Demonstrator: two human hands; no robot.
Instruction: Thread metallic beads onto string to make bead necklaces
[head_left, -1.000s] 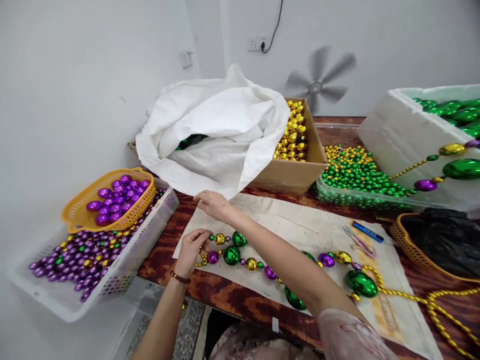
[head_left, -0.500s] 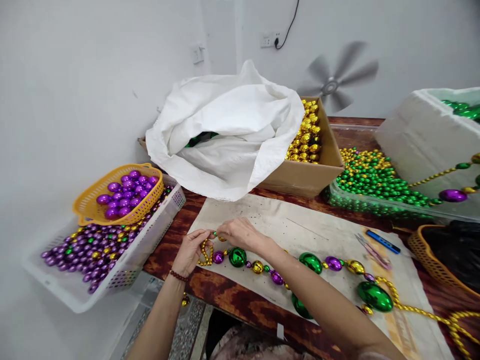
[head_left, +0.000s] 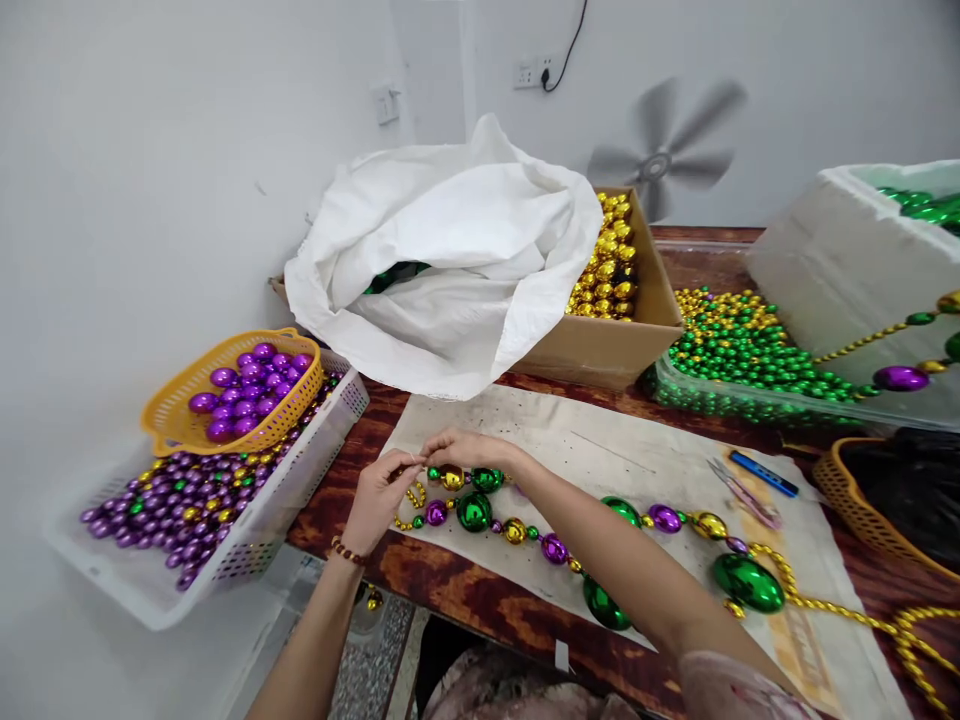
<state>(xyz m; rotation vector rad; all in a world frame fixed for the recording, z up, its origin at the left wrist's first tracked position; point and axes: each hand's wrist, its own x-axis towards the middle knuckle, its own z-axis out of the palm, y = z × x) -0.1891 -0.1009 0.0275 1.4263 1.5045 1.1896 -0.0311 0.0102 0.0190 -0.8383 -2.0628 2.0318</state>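
My left hand has its fingers pinched together at the left end of a bead string, above a small loop of gold beads. Against its fingertips is my right hand, also pinched, with a thin pale thread faintly showing between the two. Just below my right hand are a gold bead and a green bead. A strand of large green, purple and gold beads curves rightward over the pale cloth, partly hidden by my right forearm. It joins a gold bead chain on the right.
Scissors and a blue tool lie at the cloth's right. A yellow basket rests on a white crate at left. Behind are a white sack, a cardboard box, a clear bin and a spinning fan.
Both hands have shifted slightly, and my right hand has risen and moved left. The gold and green beads beneath it now show more fully.
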